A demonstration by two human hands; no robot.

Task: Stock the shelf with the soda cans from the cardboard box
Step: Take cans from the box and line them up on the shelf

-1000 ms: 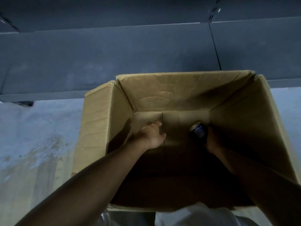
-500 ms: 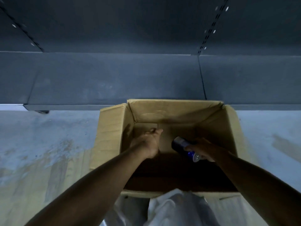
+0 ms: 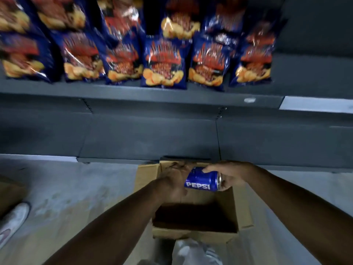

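A blue Pepsi can (image 3: 202, 181) lies sideways in the air above the open cardboard box (image 3: 243, 211) on the floor. My right hand (image 3: 232, 175) grips the can at its top end, thumb over the side. My left hand (image 3: 171, 181) is at the can's other end with its fingers stretched toward the box's far rim; blur hides whether it touches the can. The inside of the box is dark and shows no other cans. Just beyond the box the dark grey bottom shelf (image 3: 152, 138) is bare.
The shelf above (image 3: 133, 91) holds several blue bags of chips (image 3: 164, 62) in rows. A white shoe (image 3: 12, 219) and a brown cardboard piece (image 3: 9, 194) are at the left on the grey floor. White cloth (image 3: 191, 252) shows at the bottom edge.
My right hand has lifted the can out of the box to rim height. My view has tilted up and back, bringing the chip shelf into sight. My left hand has come up beside the can.
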